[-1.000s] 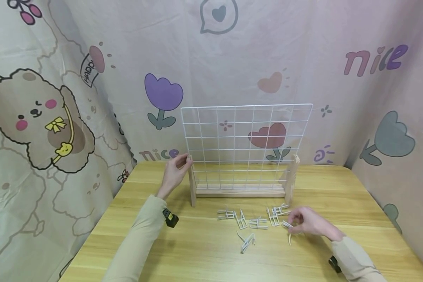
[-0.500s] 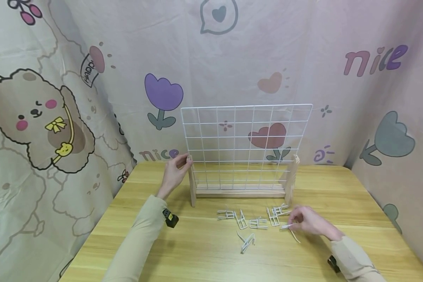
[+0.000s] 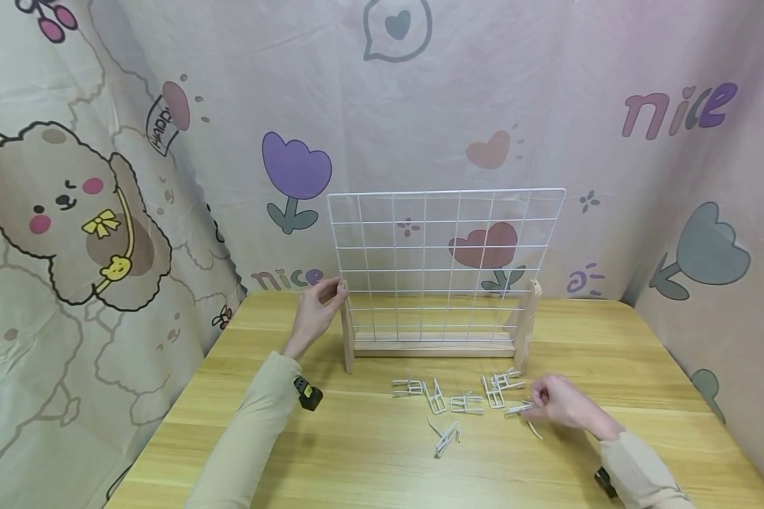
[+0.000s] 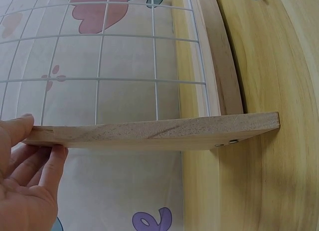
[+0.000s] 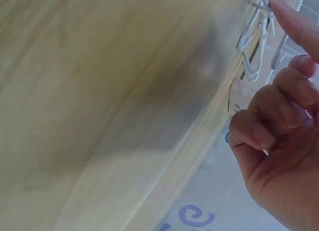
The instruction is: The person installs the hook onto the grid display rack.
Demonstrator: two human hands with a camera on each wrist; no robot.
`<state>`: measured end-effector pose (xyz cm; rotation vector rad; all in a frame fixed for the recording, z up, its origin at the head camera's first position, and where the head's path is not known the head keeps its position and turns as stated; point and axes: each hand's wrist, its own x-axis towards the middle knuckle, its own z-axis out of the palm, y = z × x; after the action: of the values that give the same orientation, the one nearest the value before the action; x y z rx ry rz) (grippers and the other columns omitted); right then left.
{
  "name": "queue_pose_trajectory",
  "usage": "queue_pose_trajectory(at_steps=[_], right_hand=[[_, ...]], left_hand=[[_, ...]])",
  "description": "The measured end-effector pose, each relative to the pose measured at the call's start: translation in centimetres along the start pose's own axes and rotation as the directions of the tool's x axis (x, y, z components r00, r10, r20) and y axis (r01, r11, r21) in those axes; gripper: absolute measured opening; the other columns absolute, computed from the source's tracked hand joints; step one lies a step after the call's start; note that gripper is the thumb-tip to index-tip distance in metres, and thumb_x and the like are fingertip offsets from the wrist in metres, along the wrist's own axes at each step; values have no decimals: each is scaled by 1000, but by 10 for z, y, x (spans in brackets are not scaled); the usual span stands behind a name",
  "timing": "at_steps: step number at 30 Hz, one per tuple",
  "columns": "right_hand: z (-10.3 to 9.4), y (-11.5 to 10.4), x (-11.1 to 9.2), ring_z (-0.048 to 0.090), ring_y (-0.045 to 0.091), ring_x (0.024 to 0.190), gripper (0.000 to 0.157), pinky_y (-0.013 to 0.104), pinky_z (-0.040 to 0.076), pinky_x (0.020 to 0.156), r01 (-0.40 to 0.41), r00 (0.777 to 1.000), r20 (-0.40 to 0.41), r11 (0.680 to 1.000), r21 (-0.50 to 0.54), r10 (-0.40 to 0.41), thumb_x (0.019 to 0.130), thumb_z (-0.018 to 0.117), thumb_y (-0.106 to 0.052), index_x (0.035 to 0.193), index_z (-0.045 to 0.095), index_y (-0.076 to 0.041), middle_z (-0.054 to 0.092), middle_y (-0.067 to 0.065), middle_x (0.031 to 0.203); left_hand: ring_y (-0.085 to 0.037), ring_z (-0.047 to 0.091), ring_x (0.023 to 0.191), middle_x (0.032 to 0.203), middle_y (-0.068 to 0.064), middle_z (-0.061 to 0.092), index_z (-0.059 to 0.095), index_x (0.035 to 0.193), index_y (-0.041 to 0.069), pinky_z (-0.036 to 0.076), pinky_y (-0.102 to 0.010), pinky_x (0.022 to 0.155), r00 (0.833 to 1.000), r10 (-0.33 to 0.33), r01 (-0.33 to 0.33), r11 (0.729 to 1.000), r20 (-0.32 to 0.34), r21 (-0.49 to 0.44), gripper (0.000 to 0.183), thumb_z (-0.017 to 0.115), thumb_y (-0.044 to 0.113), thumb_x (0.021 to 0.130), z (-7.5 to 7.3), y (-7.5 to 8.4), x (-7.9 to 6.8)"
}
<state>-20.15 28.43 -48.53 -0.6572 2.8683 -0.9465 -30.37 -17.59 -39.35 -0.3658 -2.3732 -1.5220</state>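
My left hand [image 3: 314, 311] pinches the top of the left wooden upright [image 4: 149, 133] of a stand, thumb on one side and fingers on the other in the left wrist view. The stand holds a white wire grid panel [image 3: 441, 247] upright. On the table to the right, my right hand [image 3: 563, 403] has its fingers curled at a white wire hook [image 3: 518, 409]. One thin end of that hook sticks out below the hand; the rest is partly covered. In the right wrist view, a fingertip overlaps white wire hooks [image 5: 254, 57] at the upper edge.
Several more white wire hooks [image 3: 465, 404] lie in front of the stand, with one hook [image 3: 446, 438] nearer the front. The wooden base bar [image 3: 434, 348] joins the uprights. Printed cloth [image 3: 395, 106] hangs behind the wooden table [image 3: 356, 452] and at its sides.
The hook at my right hand has turned, its thin end swinging right. My right hand has lately shifted slightly right and down. The left hand stays on the upright.
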Motion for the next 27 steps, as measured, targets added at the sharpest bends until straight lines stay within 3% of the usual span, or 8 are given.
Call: queue_pose_trajectory(at_steps=[6,15,22,27], right_hand=[[1,3,-2,41,-4,51,33,16,37,48,-74,997,13,996,-46,75,75,86,-26,61,57,-18,51,-16,57],[2,10,-3,45,-7,58,18,16,42,54,6,1000,-11,998,-56,-6,75,85,-21,69,68,-21,60,-15,65],[-1,16,-2,48,-8,64,10,15,44,57,78,996,29,996,37,-79,79,83,-15,76,73,-17,66,-13,72],[-3,18,-3,51,-6,64,8,16,47,55,109,991,54,979,173,-120,83,78,-6,79,70,-8,67,-1,72]], left_hand=[[-42,61,127,134,-29,62,57,135,-7,52,-47,108,1000,-4,4,1000,5,4,43,65,12,98,-1,0,-1],[-40,61,128,135,-27,63,57,135,-6,52,-46,110,1000,-17,17,1000,4,-2,42,66,14,98,-1,0,1],[-42,61,127,134,-29,62,57,135,-7,52,-47,110,1000,-11,11,1000,6,0,42,65,13,99,-1,1,0],[-42,61,127,134,-30,62,57,135,-7,51,-48,110,1000,-8,8,1000,8,-5,42,65,14,99,-1,0,0]])
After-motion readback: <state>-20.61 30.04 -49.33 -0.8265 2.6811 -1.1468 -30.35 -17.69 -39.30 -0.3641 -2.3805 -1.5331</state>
